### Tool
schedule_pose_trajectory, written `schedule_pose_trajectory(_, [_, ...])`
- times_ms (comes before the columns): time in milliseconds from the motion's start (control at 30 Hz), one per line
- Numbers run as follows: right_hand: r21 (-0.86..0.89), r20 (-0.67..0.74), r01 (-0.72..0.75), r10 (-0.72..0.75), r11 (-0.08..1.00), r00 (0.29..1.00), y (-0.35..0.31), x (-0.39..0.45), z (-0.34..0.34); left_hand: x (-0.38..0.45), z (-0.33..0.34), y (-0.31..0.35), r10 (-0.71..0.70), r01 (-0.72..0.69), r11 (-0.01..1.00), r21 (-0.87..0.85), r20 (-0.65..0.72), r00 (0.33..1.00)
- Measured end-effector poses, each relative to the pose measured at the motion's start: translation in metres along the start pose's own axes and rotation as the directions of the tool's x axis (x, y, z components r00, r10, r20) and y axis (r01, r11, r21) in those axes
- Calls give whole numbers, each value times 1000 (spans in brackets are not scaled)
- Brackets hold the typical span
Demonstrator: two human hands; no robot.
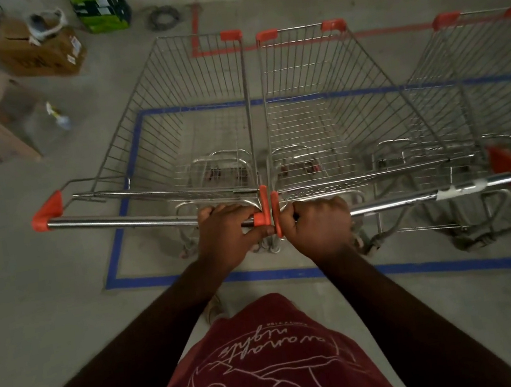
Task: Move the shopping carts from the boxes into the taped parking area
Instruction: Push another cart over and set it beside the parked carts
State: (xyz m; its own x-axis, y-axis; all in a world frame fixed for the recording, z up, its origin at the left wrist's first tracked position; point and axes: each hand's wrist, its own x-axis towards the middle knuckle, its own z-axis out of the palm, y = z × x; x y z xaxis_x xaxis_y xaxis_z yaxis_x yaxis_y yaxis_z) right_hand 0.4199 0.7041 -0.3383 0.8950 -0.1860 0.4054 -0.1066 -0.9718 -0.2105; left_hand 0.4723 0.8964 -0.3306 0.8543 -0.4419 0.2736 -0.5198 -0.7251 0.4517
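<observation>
Left hand (226, 231) closed around the handle bar of the left cart (190, 130); right hand (319, 221) closed around the handle bar of the middle cart (334, 107). The two carts stand side by side, touching, within the blue tape rectangle (122, 207) on the floor. A third cart (478, 84) stands just beside them at right; cardboard boxes (37, 50) lie beyond at left.

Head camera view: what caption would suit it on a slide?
Left hand and right hand grip two shopping carts' handles side by side over blue tape.
</observation>
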Motion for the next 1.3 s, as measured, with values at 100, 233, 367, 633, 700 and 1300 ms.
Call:
schedule_pose_trajectory(100, [-7, -31, -17, 17, 1000, 999, -1, 4, 1, 0, 2, -4, -2, 2, 1000, 8, 1, 1000])
schedule_pose_trajectory(233, [-33, -54, -16, 15, 999, 998, -2, 10, 1, -1, 2, -7, -7, 7, 1000, 11, -1, 1000])
schedule_pose_trajectory(367, [-24, -55, -16, 14, 1000, 998, -2, 13, 1, 0, 2, -8, -9, 8, 1000, 25, 10, 1000])
schedule_pose_trajectory(633, [17, -103, -55, 56, 998, 993, -9, 14, 0, 3, 2, -12, -3, 2, 999, 40, 11, 1000])
schedule_pose_trajectory(700, [17, -108, -56, 57, 998, 993, -11, 14, 1, 6, 1, -11, 7, -7, 999, 38, 4, 1000])
schedule_pose_trajectory(1300, [194, 144, 304, -334, 933, 931, 26, 7, -6, 14, -6, -13, 2, -2, 1000, 21, 15, 1000])
